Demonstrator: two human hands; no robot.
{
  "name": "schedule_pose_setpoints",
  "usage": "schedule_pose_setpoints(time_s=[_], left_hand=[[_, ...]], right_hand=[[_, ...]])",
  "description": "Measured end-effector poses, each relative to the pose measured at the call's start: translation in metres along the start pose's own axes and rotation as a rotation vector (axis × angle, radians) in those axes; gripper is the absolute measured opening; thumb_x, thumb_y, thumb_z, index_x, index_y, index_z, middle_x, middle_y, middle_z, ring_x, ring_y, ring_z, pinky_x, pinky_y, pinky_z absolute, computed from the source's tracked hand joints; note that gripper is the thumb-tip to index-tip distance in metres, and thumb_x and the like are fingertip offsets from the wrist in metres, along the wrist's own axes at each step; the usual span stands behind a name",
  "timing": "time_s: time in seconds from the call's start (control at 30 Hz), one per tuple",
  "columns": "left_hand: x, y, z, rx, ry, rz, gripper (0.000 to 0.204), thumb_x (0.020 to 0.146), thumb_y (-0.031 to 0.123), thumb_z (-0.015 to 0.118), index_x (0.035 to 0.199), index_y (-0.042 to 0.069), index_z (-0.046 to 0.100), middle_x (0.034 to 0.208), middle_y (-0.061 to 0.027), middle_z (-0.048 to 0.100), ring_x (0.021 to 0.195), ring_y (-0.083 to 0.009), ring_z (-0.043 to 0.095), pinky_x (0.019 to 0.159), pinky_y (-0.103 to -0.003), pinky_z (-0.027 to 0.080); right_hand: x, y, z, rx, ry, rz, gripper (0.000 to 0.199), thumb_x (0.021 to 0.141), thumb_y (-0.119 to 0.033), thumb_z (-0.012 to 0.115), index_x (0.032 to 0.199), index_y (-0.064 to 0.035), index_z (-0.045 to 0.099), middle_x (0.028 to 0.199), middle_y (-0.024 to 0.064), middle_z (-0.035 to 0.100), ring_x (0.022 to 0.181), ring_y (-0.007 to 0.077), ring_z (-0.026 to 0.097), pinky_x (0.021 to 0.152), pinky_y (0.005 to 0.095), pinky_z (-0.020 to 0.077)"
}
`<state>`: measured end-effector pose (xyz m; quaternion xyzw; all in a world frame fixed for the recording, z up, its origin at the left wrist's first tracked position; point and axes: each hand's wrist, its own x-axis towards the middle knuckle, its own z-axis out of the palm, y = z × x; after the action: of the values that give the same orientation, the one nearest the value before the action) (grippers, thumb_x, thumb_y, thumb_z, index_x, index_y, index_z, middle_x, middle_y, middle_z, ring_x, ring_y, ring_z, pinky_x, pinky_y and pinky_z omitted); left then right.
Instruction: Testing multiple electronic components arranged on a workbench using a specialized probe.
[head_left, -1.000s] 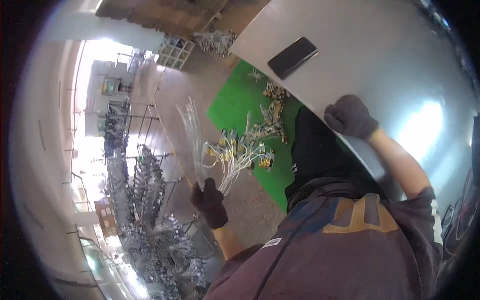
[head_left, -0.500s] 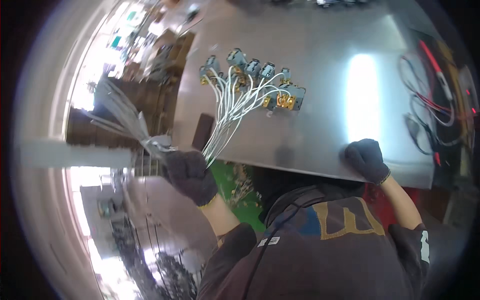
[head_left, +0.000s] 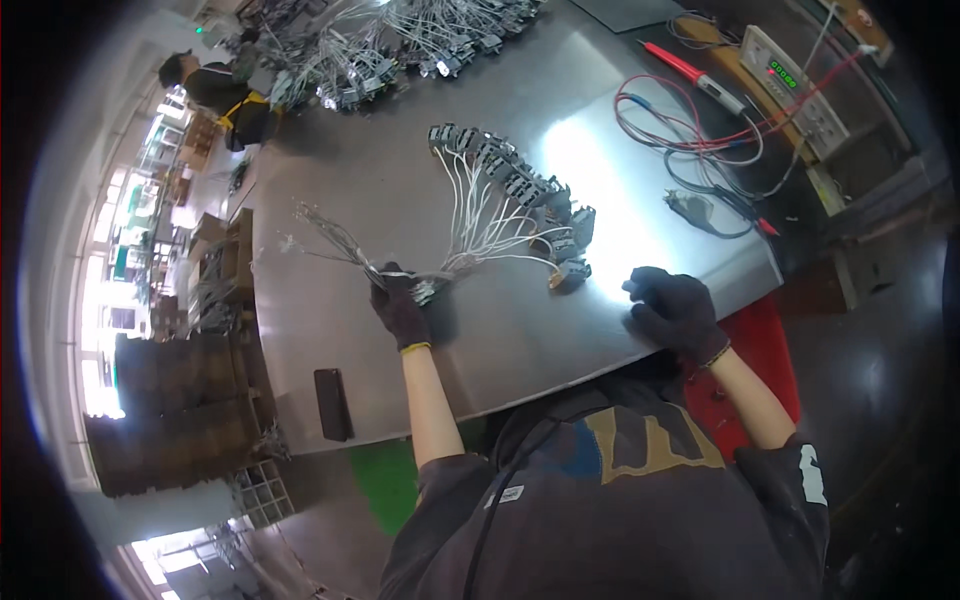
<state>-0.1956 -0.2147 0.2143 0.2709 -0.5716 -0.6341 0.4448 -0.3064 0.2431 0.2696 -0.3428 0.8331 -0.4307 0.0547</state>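
Observation:
A bundle of white wires (head_left: 468,262) lies over the metal table, its middle closed in my left hand (head_left: 400,308), which wears a dark glove. Loose wire ends (head_left: 335,235) fan out past the hand to the left. To the right, the wires run to several small grey connector blocks (head_left: 525,185), spread in a curved row; a few show brass-coloured parts. My right hand (head_left: 680,312), gloved too, is just right of the nearest blocks, above the table's front part. Its fingers are curled, with a gap to the thumb and nothing visible between them.
A large pile of similar wired blocks (head_left: 400,45) covers the far side of the table (head_left: 370,170). At the right lie a red test probe (head_left: 675,62), coiled leads and a meter (head_left: 795,90). A dark flat case (head_left: 333,404) rests front left. Another person (head_left: 225,95) is far left.
My view has swung left and the far pile shows. My left hand has brought the bundle from beyond the left edge onto the table. My right hand has loosened from a fist.

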Motion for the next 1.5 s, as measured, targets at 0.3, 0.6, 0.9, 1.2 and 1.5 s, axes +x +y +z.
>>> schedule_pose_setpoints(time_s=[0.3, 0.6, 0.9, 1.2, 1.5], left_hand=[[0.074, -0.029, 0.013, -0.216, 0.183, 0.007, 0.023, 0.103, 0.034, 0.072, 0.109, 0.012, 0.070, 0.078, 0.0013, 0.060, 0.060, -0.0154, 0.057, 0.054, -0.034, 0.052], [0.103, -0.043, 0.023, -0.816, -0.269, -0.072, 0.017, 0.104, 0.026, 0.064, 0.097, 0.011, 0.066, 0.072, 0.0015, 0.058, 0.051, -0.0138, 0.051, 0.044, -0.033, 0.041], [0.107, -0.025, 0.071, -0.265, 0.164, 0.013, 0.022, 0.101, 0.021, 0.067, 0.082, 0.015, 0.057, 0.065, 0.0038, 0.050, 0.048, -0.0121, 0.046, 0.043, -0.031, 0.035], [0.108, -0.021, 0.070, -0.359, 0.021, -0.094, 0.020, 0.103, 0.021, 0.061, 0.084, 0.016, 0.058, 0.063, 0.0048, 0.049, 0.047, -0.0118, 0.045, 0.043, -0.032, 0.033], [0.108, -0.029, 0.069, -0.371, 0.023, -0.073, 0.014, 0.101, 0.017, 0.063, 0.087, 0.014, 0.063, 0.065, 0.0042, 0.052, 0.050, -0.0118, 0.048, 0.045, -0.031, 0.035]], right_hand=[[0.063, -0.027, 0.068, -0.015, 0.206, -0.025, 0.059, 0.088, -0.015, 0.078, 0.143, -0.0044, 0.058, 0.125, 0.0152, 0.072, 0.109, 0.0262, 0.072, 0.095, 0.0370, 0.0577], [0.111, -0.043, 0.054, 0.067, -0.155, 0.028, 0.039, 0.088, -0.035, 0.083, 0.113, -0.0087, 0.070, 0.093, 0.0094, 0.072, 0.085, 0.0254, 0.070, 0.078, 0.0394, 0.0560], [0.096, -0.074, 0.053, -0.441, 0.085, -0.324, 0.038, 0.081, -0.050, 0.082, 0.080, -0.0174, 0.063, 0.069, 0.0038, 0.055, 0.064, 0.0263, 0.058, 0.060, 0.0437, 0.0428], [0.080, -0.099, 0.054, -0.389, 0.020, -0.302, 0.034, 0.082, -0.047, 0.081, 0.080, -0.0159, 0.066, 0.065, 0.0026, 0.057, 0.060, 0.0236, 0.060, 0.057, 0.0416, 0.0446], [0.057, -0.130, 0.081, -0.209, -0.281, -0.213, 0.031, 0.090, -0.045, 0.076, 0.094, -0.0150, 0.075, 0.077, 0.0060, 0.071, 0.067, 0.0269, 0.071, 0.061, 0.0421, 0.0525]])
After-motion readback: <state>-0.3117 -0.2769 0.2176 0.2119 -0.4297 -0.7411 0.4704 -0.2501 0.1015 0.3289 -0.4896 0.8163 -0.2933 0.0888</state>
